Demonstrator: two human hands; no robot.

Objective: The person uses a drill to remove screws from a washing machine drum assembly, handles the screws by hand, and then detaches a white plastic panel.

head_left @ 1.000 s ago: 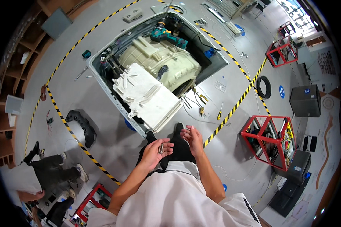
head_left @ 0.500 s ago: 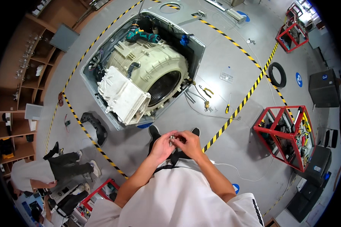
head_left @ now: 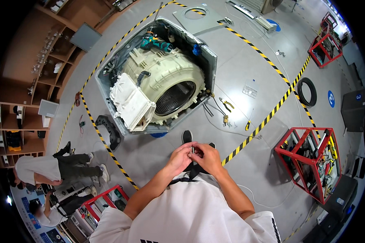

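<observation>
In front of my body, both hands meet at a small silvery metal part [head_left: 193, 150]. My left hand [head_left: 179, 159] cups it from the left, fingers curled. My right hand [head_left: 209, 158] pinches it from the other side with thumb and fingers. Its exact kind is too small to make out. Beyond my feet stands an opened washing machine [head_left: 175, 73] with a cream tub and dark drum opening. A white plastic housing [head_left: 130, 101] rests at its near left. On top of the tub lies a teal cordless drill [head_left: 156, 43].
Yellow-handled pliers [head_left: 227, 104], a screwdriver [head_left: 247, 124] and small screws lie on the floor right of the machine. A red-framed tool cart [head_left: 308, 162] stands farther right. A black ring gasket [head_left: 307, 92] and dark curved counterweight [head_left: 108, 131] are on the floor. Another person [head_left: 40, 172] is at lower left.
The view has swung a little, so the machine and carts sit shifted. My feet are closer together in the picture. Both hands stay together on the small metal part, fingers slightly moved.
</observation>
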